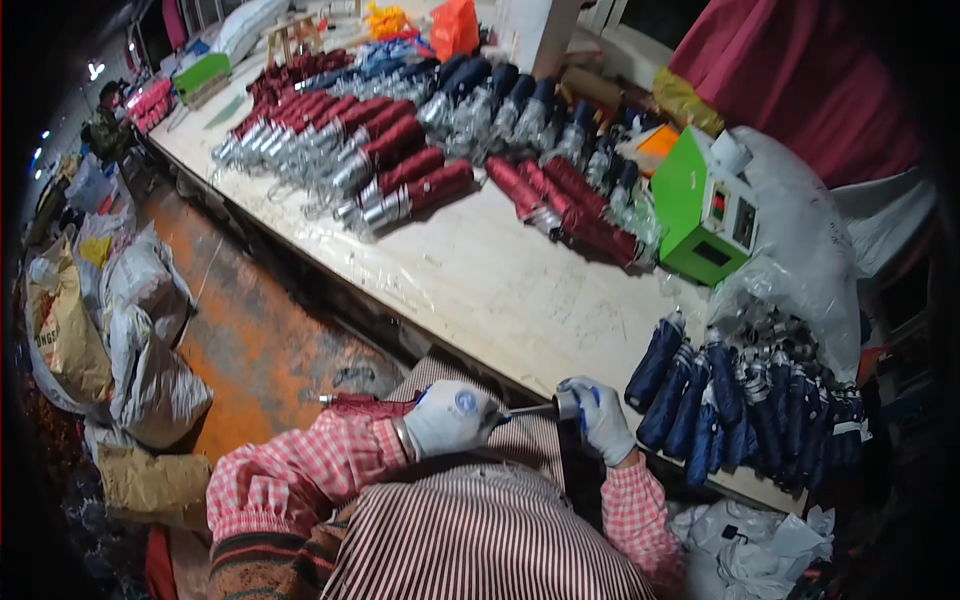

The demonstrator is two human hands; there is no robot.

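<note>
A dark red folding umbrella [368, 404] lies crosswise in front of my striped apron. My gloved left hand [452, 418] is closed around its folded canopy, part of which sticks out to the left with a tip at the end. Between the hands a length of metal shaft shows. At the shaft's right end my gloved right hand [604, 420] grips the silvery handle [567, 405], close to the table's front edge. The fingers hide much of the handle. Both gloves are white with blue patches.
On the pale table [480, 280] lie rows of dark red umbrellas [385, 150] with clear wrapping and navy umbrellas [525, 105]. A green-and-white box-shaped device [705, 205] stands right, behind bunched navy umbrellas [745, 405]. Stuffed sacks [145, 340] line the floor at left.
</note>
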